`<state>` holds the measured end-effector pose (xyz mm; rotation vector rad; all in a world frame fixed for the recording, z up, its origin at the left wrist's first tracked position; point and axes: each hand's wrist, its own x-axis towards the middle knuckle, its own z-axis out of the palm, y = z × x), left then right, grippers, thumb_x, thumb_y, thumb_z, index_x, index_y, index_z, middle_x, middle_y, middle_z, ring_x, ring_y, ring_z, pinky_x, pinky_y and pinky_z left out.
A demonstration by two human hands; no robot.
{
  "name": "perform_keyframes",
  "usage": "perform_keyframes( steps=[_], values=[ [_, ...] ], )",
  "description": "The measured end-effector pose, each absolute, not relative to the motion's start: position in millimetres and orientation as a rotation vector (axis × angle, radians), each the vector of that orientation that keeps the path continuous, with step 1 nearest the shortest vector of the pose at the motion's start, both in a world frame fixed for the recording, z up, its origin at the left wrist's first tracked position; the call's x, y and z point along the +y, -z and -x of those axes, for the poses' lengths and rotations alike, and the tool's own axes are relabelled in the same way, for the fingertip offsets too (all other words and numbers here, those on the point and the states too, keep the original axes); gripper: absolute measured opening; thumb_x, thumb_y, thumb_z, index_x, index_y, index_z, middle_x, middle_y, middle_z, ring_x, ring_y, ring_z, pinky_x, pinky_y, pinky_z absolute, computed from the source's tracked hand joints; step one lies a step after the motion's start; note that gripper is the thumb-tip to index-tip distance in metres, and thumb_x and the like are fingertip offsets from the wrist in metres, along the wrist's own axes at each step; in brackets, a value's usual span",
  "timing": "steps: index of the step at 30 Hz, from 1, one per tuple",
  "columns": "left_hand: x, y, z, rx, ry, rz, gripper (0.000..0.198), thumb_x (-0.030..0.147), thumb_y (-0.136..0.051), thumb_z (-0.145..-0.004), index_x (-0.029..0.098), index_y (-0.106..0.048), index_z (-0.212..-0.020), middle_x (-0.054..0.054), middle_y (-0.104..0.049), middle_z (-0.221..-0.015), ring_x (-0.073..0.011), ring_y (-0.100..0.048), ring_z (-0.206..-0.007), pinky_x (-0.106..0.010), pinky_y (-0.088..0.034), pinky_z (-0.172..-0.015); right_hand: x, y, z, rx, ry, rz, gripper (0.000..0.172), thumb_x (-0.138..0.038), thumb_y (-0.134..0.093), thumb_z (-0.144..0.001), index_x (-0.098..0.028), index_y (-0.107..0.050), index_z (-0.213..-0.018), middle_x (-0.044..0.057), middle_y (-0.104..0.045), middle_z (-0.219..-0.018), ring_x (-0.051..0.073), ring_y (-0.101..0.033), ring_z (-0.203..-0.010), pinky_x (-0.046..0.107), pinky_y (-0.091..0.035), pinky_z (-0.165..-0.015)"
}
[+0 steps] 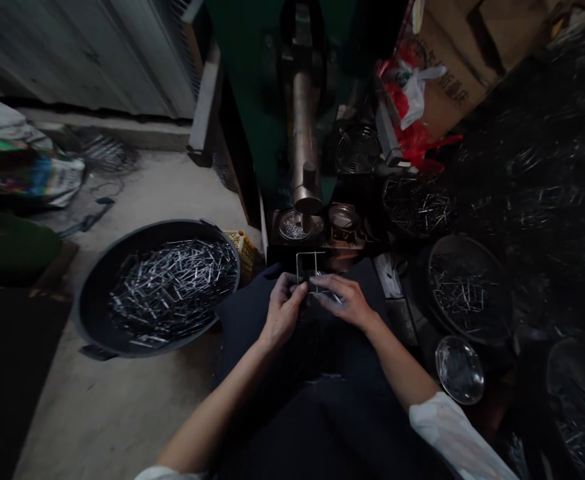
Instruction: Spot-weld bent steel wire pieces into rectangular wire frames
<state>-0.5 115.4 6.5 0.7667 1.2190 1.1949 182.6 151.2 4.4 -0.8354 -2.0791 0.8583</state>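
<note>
In front of my lap, my left hand [283, 308] pinches the lower left side of a thin bent metal wire frame [297, 264], which stands upright above the fingers. My right hand [346, 301] is closed at the frame's right side, with short shiny wire pieces [336, 298] showing between its fingers. Just beyond the hands is a machine with a thick metal cylinder [304, 143] pointing toward me. Beneath the cylinder sits a round dish of small shiny bits [292, 225]. How the wire parts meet is too small to make out.
On the left, a large dark basin [85, 303] holds many bent wire pieces, with a yellow basket [242, 252] behind it. At right stand a dark bowl [503, 297] of wire parts and a clear round dish [460, 370]. A cardboard box [465, 63] and red bags [417, 150] lie at back right.
</note>
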Motion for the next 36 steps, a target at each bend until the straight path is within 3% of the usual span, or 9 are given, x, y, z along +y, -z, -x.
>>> perform_keyframes(
  steps=[13,36],
  values=[
    [128.1,-18.9,3.1,1.142,-1.293,-0.656,0.033,0.045,-0.074,-0.082,0.022,-0.052,-0.091,0.008,-0.051,-0.064,-0.0077,-0.048,-0.051,-0.016,-0.039,-0.048,183.1,-28.7,-177.0,-2.152,-0.867,0.695,0.037,-0.026,-0.068,-0.094,-0.027,-0.066,-0.131,0.007,-0.073,-0.118,0.02,-0.071,-0.109,0.033,-0.057,-0.097],
    [140.6,-31.1,8.6,1.13,-1.367,-0.657,0.031,0.041,-0.076,-0.08,0.021,-0.055,-0.087,0.008,-0.051,-0.058,-0.0061,-0.044,-0.046,-0.016,-0.036,-0.044,197.7,-37.4,-168.5,-2.182,-0.878,0.723,0.032,-0.029,-0.068,-0.096,-0.027,-0.067,-0.128,0.006,-0.072,-0.119,0.02,-0.07,-0.108,0.032,-0.056,-0.093]
  ],
)
